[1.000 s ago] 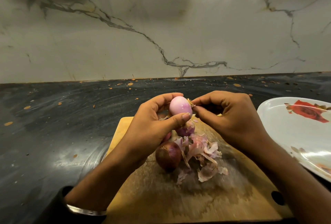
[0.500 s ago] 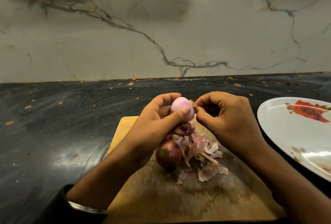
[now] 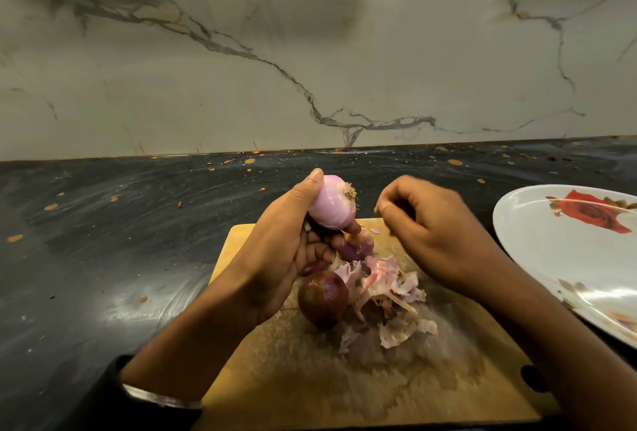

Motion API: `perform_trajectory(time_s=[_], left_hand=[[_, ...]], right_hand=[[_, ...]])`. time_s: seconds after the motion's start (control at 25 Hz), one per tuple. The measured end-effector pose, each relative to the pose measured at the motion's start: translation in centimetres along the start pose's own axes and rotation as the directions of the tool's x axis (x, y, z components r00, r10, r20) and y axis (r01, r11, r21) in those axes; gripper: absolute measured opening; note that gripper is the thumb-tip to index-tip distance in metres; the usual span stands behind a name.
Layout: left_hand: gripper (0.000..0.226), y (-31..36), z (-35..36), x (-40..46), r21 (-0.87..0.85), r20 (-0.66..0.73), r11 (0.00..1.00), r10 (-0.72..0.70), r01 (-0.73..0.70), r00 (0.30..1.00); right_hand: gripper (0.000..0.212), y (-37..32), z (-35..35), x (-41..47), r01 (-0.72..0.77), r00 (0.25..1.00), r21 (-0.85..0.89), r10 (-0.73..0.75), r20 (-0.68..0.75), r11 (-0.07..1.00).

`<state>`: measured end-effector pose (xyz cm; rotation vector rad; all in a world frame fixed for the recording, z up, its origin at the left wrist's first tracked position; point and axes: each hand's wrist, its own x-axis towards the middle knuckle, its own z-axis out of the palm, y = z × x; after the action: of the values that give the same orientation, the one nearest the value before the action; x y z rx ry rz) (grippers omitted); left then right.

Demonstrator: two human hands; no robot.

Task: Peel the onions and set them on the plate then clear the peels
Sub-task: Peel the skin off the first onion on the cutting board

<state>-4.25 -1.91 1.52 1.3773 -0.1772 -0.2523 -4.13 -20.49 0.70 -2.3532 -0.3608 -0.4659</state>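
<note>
Peeled onion held above the board

Left hand [image 3: 275, 258] grips the onion [image 3: 331, 203] firmly; right hand [image 3: 431, 234] pinches a skin scrap (probably). Slick flesh could slip before reaching the plate [image 3: 537, 258].

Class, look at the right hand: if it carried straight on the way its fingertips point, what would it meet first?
Probably the peeled onion gripped by the left hand; the right hand points left at its root end, though depth is uncertain.
</note>
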Motion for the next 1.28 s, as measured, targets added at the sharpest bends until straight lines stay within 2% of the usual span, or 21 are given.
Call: perform_trajectory(time_s=[0.12,0.2,0.28,0.32,0.44,0.64,0.72,0.84,0.96,1.0,1.16,1.28], left_hand=[[0.062,-0.1,-0.2,0.1,0.002,0.007,1.0,0.008,-0.008,1.0],[0.066,-0.1,-0.4,0.1,0.006,0.008,1.0,0.005,-0.005,1.0],[0.068,-0.1,-0.5,0.2,-0.018,0.009,1.0,-0.003,0.003,1.0],[0.069,-0.2,-0.5,0.2,-0.02,0.006,1.0,0.0,0.0,1.0],[0.075,-0.4,-0.6,0.3,0.001,0.002,0.999,0.05,-0.05,0.999],[0.081,-0.4,-0.9,0.3,-0.009,0.014,0.999,0.052,-0.052,0.999],[0.083,-0.5,-1.0,0.4,-0.012,0.013,0.999,0.049,-0.048,0.999],[0.087,-0.5,-1.2,0.4,-0.017,0.015,0.998,0.052,-0.052,0.999],[0.079,-0.4,-1.3,0.4,-0.043,-0.011,0.996,0.083,-0.084,0.996],[0.075,-0.4,-1.3,0.4,-0.051,-0.021,0.994,0.094,-0.095,0.995],[0.056,-0.2,-0.7,0.2,-0.135,-0.058,0.986,0.094,-0.101,0.994],[0.05,-0.3,-0.7,0.2,-0.195,-0.043,0.973,0.119,-0.125,0.992]], right_hand=[[0.035,-0.7,0.3,-0.5,0.061,0.976,0.026,-0.065,0.207,0.998],[0.029,-0.7,0.2,-0.7,0.116,0.962,0.045,-0.123,0.242,0.992],[0.01,-0.6,0.0,-0.7,0.159,0.965,0.054,-0.167,0.203,0.986],[0.008,-0.5,-0.1,-0.6,0.159,0.974,0.085,-0.171,0.151,0.984],[0.014,-0.1,-0.3,-0.3,0.12,0.992,0.175,-0.124,0.009,0.977],[0.011,-0.3,-0.3,-0.4,0.152,0.988,0.181,-0.153,-0.006,0.972],[0.016,-0.4,-0.5,-0.4,0.179,0.984,0.186,-0.177,-0.028,0.966],[0.034,-0.3,-0.7,-0.4,0.181,0.982,0.141,-0.187,0.037,0.973],[0.024,-0.5,-0.5,-0.7,0.169,0.964,0.085,-0.183,0.194,0.982],[0.02,-0.6,-0.4,-0.7,0.177,0.962,0.079,-0.189,0.194,0.981],[0.008,-0.8,0.0,-0.6,0.228,0.973,0.175,-0.215,-0.086,0.958],[0.016,-1.7,0.6,-1.0,0.235,0.97,0.331,-0.198,-0.141,0.914]])
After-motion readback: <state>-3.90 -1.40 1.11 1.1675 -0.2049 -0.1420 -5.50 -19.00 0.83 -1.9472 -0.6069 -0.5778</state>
